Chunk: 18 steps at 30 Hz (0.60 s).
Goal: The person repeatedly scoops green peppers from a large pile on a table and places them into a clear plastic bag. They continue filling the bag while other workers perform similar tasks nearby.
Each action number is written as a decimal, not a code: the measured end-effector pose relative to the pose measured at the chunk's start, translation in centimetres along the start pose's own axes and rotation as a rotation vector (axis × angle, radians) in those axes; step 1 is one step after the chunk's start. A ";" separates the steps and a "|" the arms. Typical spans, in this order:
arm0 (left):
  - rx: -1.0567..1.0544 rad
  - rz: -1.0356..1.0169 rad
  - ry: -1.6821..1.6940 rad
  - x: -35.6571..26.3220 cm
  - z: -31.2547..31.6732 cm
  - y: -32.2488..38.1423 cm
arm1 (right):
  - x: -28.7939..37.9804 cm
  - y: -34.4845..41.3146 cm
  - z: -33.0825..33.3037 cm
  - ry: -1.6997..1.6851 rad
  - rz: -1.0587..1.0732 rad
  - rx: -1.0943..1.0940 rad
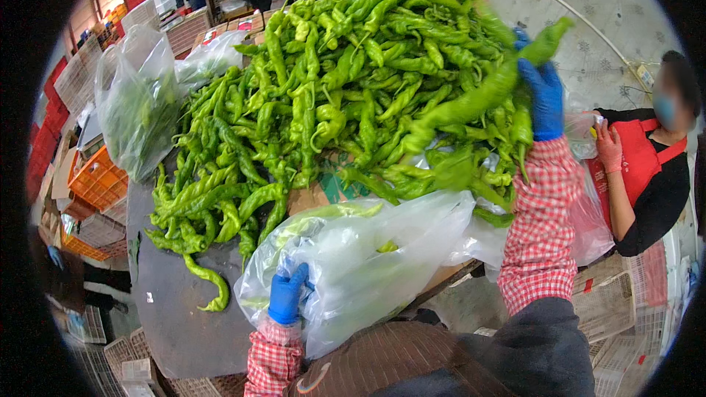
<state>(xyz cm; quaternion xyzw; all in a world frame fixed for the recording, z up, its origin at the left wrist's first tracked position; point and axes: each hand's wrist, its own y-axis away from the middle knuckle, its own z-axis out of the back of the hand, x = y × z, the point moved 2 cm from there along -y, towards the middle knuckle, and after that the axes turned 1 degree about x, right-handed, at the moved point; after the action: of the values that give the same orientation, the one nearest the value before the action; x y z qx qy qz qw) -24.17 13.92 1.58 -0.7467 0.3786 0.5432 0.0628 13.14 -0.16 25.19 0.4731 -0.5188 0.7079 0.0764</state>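
Note:
A big heap of long green peppers (353,88) covers most of the table in front of me. My left hand (288,293), in a blue glove, grips a clear plastic bag (380,253) by its near left side. Some green peppers show through the film of the bag. My right hand (543,85), also gloved in blue, is raised at the heap's right edge with several green peppers (474,102) in its grasp. These peppers are blurred. A single curled pepper (212,286) lies at the heap's near left edge.
A filled plastic bag (138,110) stands on the left of the dark tabletop (182,336). Orange crates (99,179) are stacked beyond it. At right stands a co-worker in a red apron (634,149). Pale plastic crates (606,303) sit below, and more people work behind the heap.

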 end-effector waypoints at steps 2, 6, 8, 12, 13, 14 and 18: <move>-0.090 0.081 -0.096 0.0 0.2 0.2 | -4.0 0.6 -2.2 0.001 -0.113 0.027; -0.008 0.035 -0.026 0.2 0.2 0.4 | -13.5 5.6 -8.4 -0.039 -0.348 0.101; 0.006 0.055 -0.023 0.3 0.2 0.5 | -16.2 7.8 -11.7 -0.050 -0.289 0.210; 0.002 0.065 -0.008 0.2 0.2 0.3 | -19.1 10.6 -18.5 0.149 -0.421 0.066; -0.002 0.064 0.000 0.2 0.1 0.2 | -19.4 11.7 -19.9 0.254 -0.418 0.045; 0.000 0.053 0.007 0.2 0.0 0.2 | -19.8 12.6 -21.2 0.337 -0.522 0.034; 0.022 0.063 0.028 0.1 -0.1 0.5 | -19.5 13.2 -22.2 0.008 -0.665 0.067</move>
<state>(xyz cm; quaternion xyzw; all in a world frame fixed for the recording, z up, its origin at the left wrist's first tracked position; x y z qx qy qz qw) -24.37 13.45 1.70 -0.7412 0.4089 0.5301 0.0486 2.67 19.23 1.52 0.6158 -0.3121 0.6629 0.2896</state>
